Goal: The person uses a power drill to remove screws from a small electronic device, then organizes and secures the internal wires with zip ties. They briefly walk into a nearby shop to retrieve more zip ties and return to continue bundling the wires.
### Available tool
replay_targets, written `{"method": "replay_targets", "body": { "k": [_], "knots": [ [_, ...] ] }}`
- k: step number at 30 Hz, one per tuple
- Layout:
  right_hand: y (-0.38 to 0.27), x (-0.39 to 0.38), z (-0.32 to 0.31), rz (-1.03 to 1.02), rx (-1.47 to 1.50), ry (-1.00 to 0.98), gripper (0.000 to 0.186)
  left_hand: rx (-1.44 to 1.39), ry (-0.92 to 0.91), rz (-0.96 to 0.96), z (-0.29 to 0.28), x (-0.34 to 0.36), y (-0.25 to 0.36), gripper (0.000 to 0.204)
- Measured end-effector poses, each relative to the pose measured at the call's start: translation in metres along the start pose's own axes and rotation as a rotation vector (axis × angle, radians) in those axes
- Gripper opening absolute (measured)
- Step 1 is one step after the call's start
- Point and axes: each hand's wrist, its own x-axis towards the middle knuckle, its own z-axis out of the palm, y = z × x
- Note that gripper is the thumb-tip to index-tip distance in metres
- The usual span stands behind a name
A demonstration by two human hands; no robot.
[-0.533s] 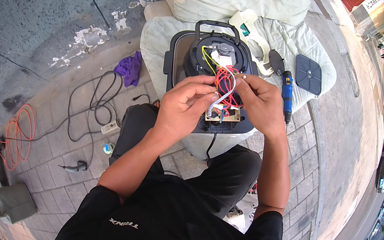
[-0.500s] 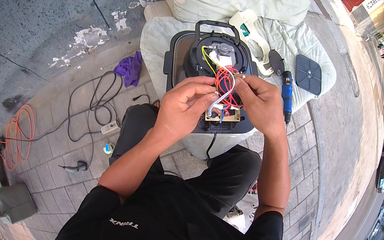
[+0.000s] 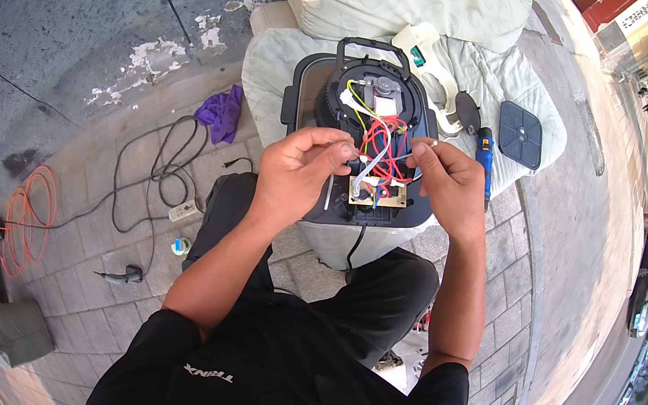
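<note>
An opened black appliance [image 3: 326, 107] with a hinged handle [image 3: 375, 44] lies in front of me, its wiring exposed. Red wires [image 3: 385, 128], a yellow-green wire and a pale flat cable [image 3: 371, 168] run between its round part and a tan circuit board [image 3: 385, 194]. My left hand [image 3: 293, 172] pinches a thin wire between thumb and forefinger at the left of the bundle. A slim white strip [image 3: 329, 192] hangs below those fingers. Over the right side, my right hand [image 3: 452, 189] is closed on a wire, with a small white end at its fingertips.
The appliance rests on a pale quilted cover [image 3: 476, 62]. To its right lie a blue electric screwdriver [image 3: 484, 165], a black square plate [image 3: 521, 135] and a white plastic frame [image 3: 435, 73]. Purple cloth [image 3: 220, 113], a black cord [image 3: 120, 194] and an orange cable [image 3: 29, 223] are on the paving.
My hands have drawn apart, the left moving left and the right slightly right and down. More of the wire bundle and board shows between them.
</note>
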Motion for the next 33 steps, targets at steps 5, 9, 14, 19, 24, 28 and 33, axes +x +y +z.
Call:
{"method": "replay_targets", "body": {
  "k": [5, 9, 14, 19, 24, 28, 33],
  "knots": [
    [0.003, 0.0, 0.0, -0.008, 0.017, -0.018, 0.025, 0.077, 0.01, 0.022, -0.003, 0.011, 0.008, 0.022],
    [-0.001, 0.0, 0.003, -0.031, 0.034, -0.037, 0.025, 0.139, 0.028, -0.019, -0.003, 0.019, 0.017, 0.023],
    [-0.009, 0.004, 0.005, -0.045, 0.022, -0.033, 0.026, 0.2, -0.06, 0.045, -0.003, 0.039, 0.02, 0.024],
    [-0.014, 0.013, 0.006, -0.082, -0.02, -0.051, 0.026, 0.23, -0.168, -0.028, 0.003, 0.051, 0.031, 0.025],
    [-0.022, 0.026, 0.007, -0.08, -0.03, -0.089, 0.027, 0.273, -0.246, 0.004, 0.004, 0.056, 0.02, 0.024],
    [-0.028, 0.029, 0.01, -0.052, -0.044, -0.143, 0.028, 0.295, -0.222, -0.066, 0.007, 0.05, 0.032, 0.023],
    [-0.031, 0.031, 0.01, -0.007, -0.109, -0.217, 0.03, 0.267, -0.205, 0.003, 0.003, 0.046, 0.027, 0.022]
  ]
}}
